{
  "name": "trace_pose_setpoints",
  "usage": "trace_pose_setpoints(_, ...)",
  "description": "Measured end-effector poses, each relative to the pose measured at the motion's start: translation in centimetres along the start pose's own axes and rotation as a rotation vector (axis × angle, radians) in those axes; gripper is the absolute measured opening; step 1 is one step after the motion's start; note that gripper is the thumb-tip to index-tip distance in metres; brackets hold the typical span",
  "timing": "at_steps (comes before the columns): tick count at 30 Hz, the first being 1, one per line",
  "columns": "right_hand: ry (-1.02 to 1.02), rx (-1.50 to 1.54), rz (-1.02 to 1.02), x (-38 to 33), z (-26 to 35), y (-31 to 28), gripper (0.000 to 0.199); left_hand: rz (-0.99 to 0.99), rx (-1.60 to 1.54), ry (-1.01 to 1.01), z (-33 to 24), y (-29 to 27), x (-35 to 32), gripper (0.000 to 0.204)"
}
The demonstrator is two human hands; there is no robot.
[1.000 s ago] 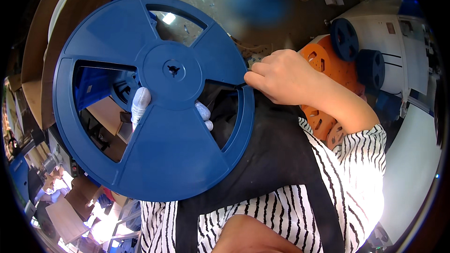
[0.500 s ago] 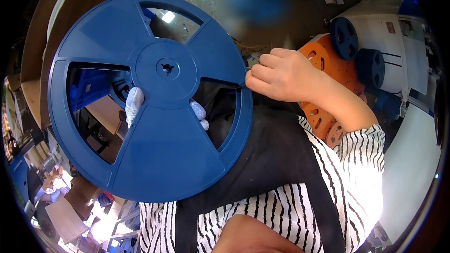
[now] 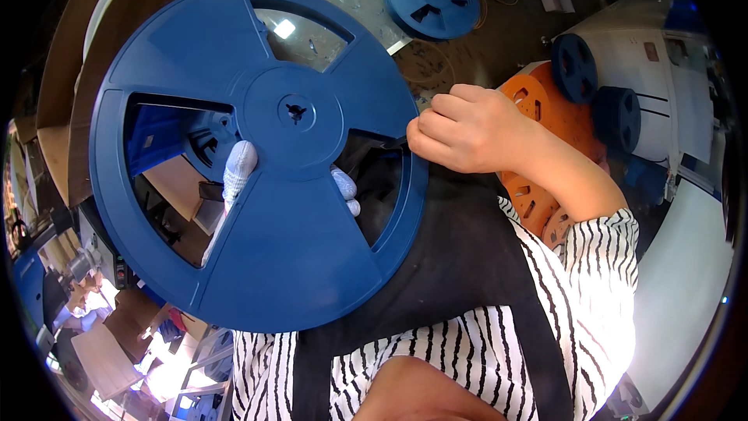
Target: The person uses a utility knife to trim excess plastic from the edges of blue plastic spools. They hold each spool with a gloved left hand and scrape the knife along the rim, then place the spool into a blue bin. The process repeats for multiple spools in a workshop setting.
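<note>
A large blue plastic reel [image 3: 280,242] with three cut-out windows is held up in front of my chest. My left hand [image 3: 240,165], in a whitish knit glove, grips it from behind: the thumb shows in the left window and fingertips in the right one, while the palm is hidden by the reel. Bare and closed, my right hand [image 3: 463,131] is at the reel's right rim. A thin dark piece [image 3: 396,143] pokes out from its fingers into the right window; its kind cannot be made out.
Farther off lies another blue reel [image 3: 433,0]. To the right are orange reels [image 3: 545,109] and dark blue reels [image 3: 574,68] beside a white cabinet [image 3: 650,70]. Tall brown cardboard [image 3: 82,54] stands at the left, with a blue bin [image 3: 154,139] behind the held reel.
The held reel has shifted slightly right and up with my left hand. My right hand has hardly moved. The far blue reel was a blur before and now shows sharply.
</note>
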State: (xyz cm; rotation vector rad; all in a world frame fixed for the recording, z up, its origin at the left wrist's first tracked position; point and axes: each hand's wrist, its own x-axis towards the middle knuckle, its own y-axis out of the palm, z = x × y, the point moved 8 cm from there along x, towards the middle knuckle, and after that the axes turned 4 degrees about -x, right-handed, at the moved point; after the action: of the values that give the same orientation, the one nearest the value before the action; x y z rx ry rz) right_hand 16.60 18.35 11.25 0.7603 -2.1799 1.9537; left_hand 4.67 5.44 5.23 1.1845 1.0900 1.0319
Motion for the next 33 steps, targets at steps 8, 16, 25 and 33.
trace_pose_setpoints(8,0.068,0.01,-0.091,2.1,-3.3,-3.1,0.021,-0.011,0.03,0.031,-0.3,0.5,0.4,0.075)
trace_pose_setpoints(16,0.991,0.913,-0.269,-1.6,-9.1,-1.0,0.013,-0.097,0.829,0.304,-3.8,2.0,3.8,0.08)
trace_pose_setpoints(25,1.036,1.537,0.386,3.4,-3.8,5.4,0.026,-0.28,1.511,0.77,-12.0,-4.6,5.7,0.086)
trace_pose_setpoints(33,0.939,1.344,0.705,5.1,-2.3,4.0,0.024,-0.365,1.756,0.878,-11.3,-3.5,4.8,0.071)
